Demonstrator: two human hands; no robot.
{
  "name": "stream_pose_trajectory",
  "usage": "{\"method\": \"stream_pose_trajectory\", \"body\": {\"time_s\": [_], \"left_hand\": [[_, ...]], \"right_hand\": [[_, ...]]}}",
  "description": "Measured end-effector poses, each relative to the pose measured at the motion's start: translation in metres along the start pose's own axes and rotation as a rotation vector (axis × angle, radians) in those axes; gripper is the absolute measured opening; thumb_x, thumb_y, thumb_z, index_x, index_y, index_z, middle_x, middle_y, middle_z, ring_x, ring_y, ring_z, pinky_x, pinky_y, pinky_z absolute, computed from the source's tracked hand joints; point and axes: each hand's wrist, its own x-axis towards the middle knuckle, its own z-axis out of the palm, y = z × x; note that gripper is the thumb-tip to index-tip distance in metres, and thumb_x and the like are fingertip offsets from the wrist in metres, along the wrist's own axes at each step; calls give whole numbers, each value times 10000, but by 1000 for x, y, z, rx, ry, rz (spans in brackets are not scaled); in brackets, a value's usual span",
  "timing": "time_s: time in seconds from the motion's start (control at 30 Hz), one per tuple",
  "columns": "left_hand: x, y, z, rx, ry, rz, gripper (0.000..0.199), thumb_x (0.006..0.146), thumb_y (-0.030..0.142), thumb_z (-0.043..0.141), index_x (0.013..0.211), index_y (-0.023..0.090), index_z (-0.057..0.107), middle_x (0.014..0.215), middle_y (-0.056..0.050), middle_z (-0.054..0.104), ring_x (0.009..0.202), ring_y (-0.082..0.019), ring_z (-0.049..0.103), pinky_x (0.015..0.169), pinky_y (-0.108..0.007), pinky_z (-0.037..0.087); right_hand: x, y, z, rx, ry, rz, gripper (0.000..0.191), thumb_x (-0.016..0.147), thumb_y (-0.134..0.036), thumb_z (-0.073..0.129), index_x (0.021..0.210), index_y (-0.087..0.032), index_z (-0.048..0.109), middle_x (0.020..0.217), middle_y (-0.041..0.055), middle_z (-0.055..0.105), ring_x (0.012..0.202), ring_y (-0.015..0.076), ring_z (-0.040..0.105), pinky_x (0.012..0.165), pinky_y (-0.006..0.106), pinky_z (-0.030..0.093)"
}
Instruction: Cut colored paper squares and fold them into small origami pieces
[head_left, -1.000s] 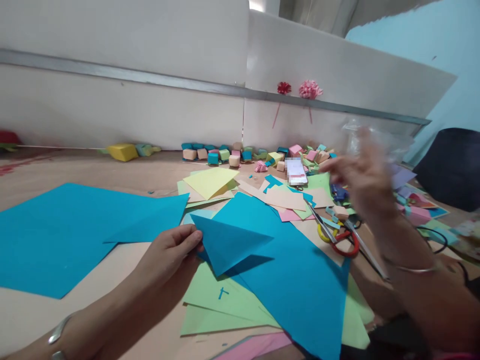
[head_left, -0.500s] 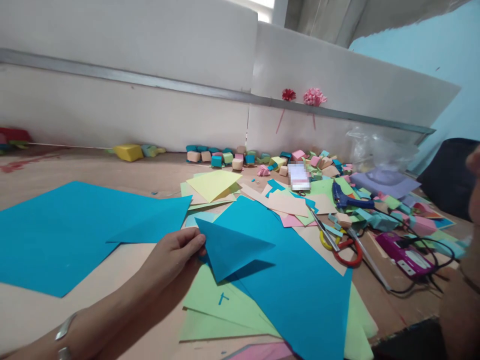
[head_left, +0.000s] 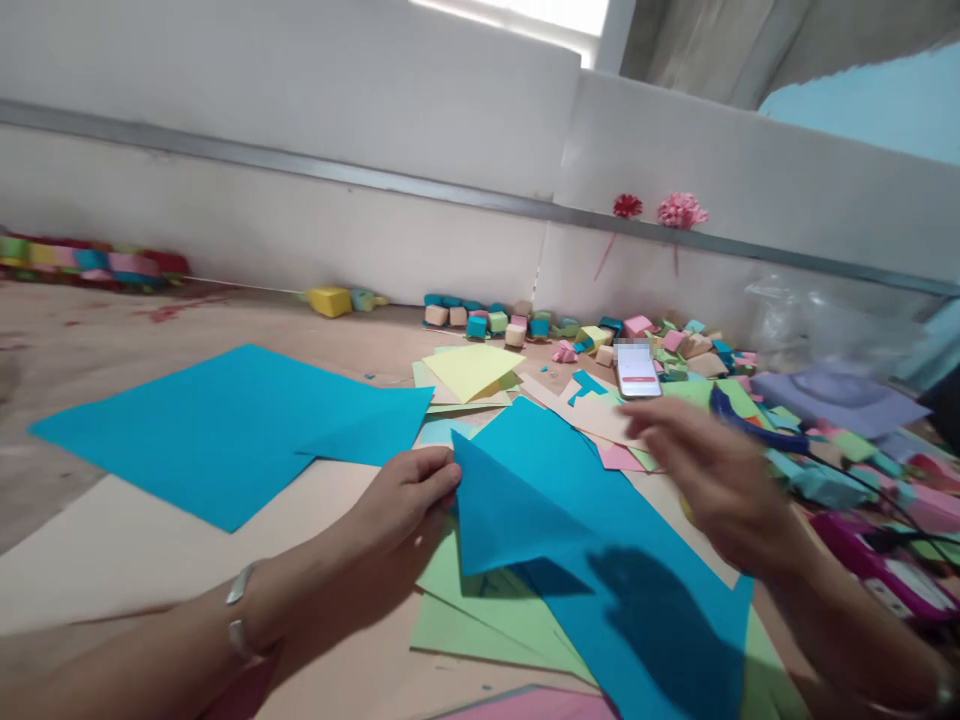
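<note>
Jutting rightward from left hand (head_left: 412, 503): blue paper triangle (head_left: 504, 515), edge pinched.

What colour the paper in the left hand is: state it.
The held paper is plain blue, seen best in the head view.

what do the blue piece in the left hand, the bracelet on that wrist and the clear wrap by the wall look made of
Blue piece: probably matte paper or card, with crisp straight edges. Bracelet: likely polished metal, silvery with bright glints. Clear wrap: probably thin glossy plastic, see-through and crumpled.
</note>
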Motion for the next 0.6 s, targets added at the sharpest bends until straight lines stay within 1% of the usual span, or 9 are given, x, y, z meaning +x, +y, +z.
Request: {"method": "stream_pose_trajectory", "body": {"time_s": [0.07, 0.13, 0.17, 0.23, 0.27, 0.33, 0.4, 0.47, 0.6], "left_hand": [[-7, 4, 6, -29, -11, -39, 352, 731, 325, 778, 625, 182, 475, 586, 47, 388, 498, -84, 320, 457, -222, 269], [-10, 5, 10, -48, -48, -87, 342, 740, 348, 770, 629, 179, 493, 578, 41, 402, 496, -87, 333, 457, -223, 267], [-10, 4, 11, -55, -70, -106, 334, 746, 358, 766, 636, 176, 508, 579, 35, 416, 498, -90, 345, 460, -224, 270], [-8, 2, 10, -77, -112, -127, 310, 766, 375, 752, 667, 170, 543, 601, 18, 454, 509, -96, 377, 476, -229, 291], [-7, 1, 9, -89, -125, -124, 300, 781, 381, 741, 683, 166, 556, 622, 7, 474, 523, -102, 399, 489, -232, 307], [-4, -1, 6, -94, -137, -102, 301, 804, 390, 722, 689, 159, 567, 655, -12, 501, 552, -112, 435, 515, -241, 336], [-3, -1, 5, -78, -144, -83, 335, 816, 403, 712, 657, 157, 549, 648, -10, 488, 561, -113, 436, 520, -242, 344], [-4, -1, 5, -55, -135, -92, 361, 808, 417, 720, 637, 164, 528, 630, 3, 464, 544, -106, 412, 501, -236, 331], [-5, -3, 7, 43, -63, -96, 294, 714, 355, 802, 664, 176, 576, 618, 4, 485, 536, -116, 422, 471, -230, 300]], "right_hand": [[0, 0, 33, 78, -197, 93, 289, 917, -412, 567, 1106, -222, 676, 1008, 71, 685, 805, 186, 607, 736, 321, 496], [-2, 2, 60, 175, -407, 235, 255, 858, -411, 612, 964, -199, 705, 884, 50, 693, 723, 172, 580, 651, 288, 459], [-3, 2, 70, 205, -457, 273, 232, 842, -397, 610, 861, -185, 701, 786, 36, 671, 678, 160, 550, 610, 274, 426], [-5, 3, 79, 251, -484, 333, 225, 813, -374, 605, 733, -171, 662, 670, 10, 605, 631, 141, 491, 570, 260, 369], [-6, 2, 81, 271, -475, 357, 224, 800, -368, 605, 709, -168, 646, 642, 1, 576, 618, 135, 467, 561, 257, 347], [-6, 2, 80, 317, -454, 410, 216, 776, -368, 613, 708, -165, 634, 633, -8, 552, 613, 129, 445, 560, 255, 328], [-7, 2, 78, 355, -445, 452, 212, 762, -369, 619, 713, -163, 631, 640, -10, 549, 618, 128, 442, 567, 255, 322], [-7, 2, 77, 381, -434, 467, 210, 756, -369, 624, 715, -164, 630, 650, -10, 553, 622, 127, 441, 573, 256, 321], [-8, 0, 78, 411, -428, 482, 211, 735, -380, 641, 718, -170, 633, 644, -13, 549, 612, 128, 438, 563, 257, 316]]}}
